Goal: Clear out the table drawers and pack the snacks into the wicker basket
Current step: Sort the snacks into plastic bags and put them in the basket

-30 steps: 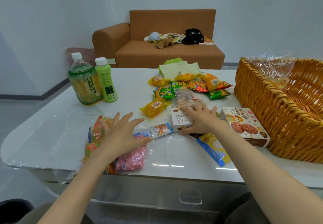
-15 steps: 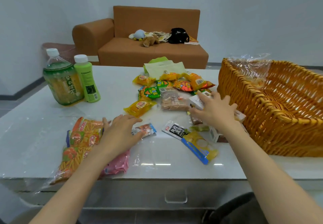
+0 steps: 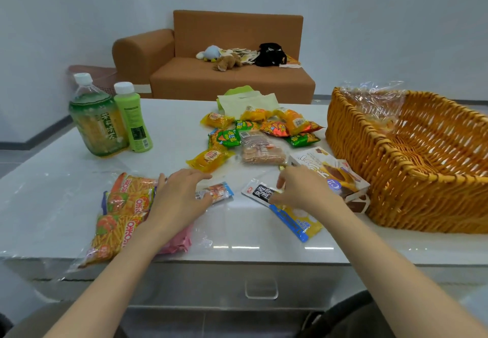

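Snacks [image 3: 224, 138] lay loose on the table [image 3: 171, 131], none yet visibly in the wicker basket [image 3: 396, 179] at three o'clock. Left hand [image 3: 182, 197] hovered, grip apart, over a packet [image 3: 219, 192]; right hand [image 3: 303, 189] touched a sachet [image 3: 260, 192], grip unclear.

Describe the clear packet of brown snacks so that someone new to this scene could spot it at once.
Start at the wicker basket on the right of the table, then look left to the cluster of small snack packets mid-table. The clear packet lies on that cluster's near side; it alone is see-through, showing brown pieces, while its neighbours are opaque yellow, green or orange.
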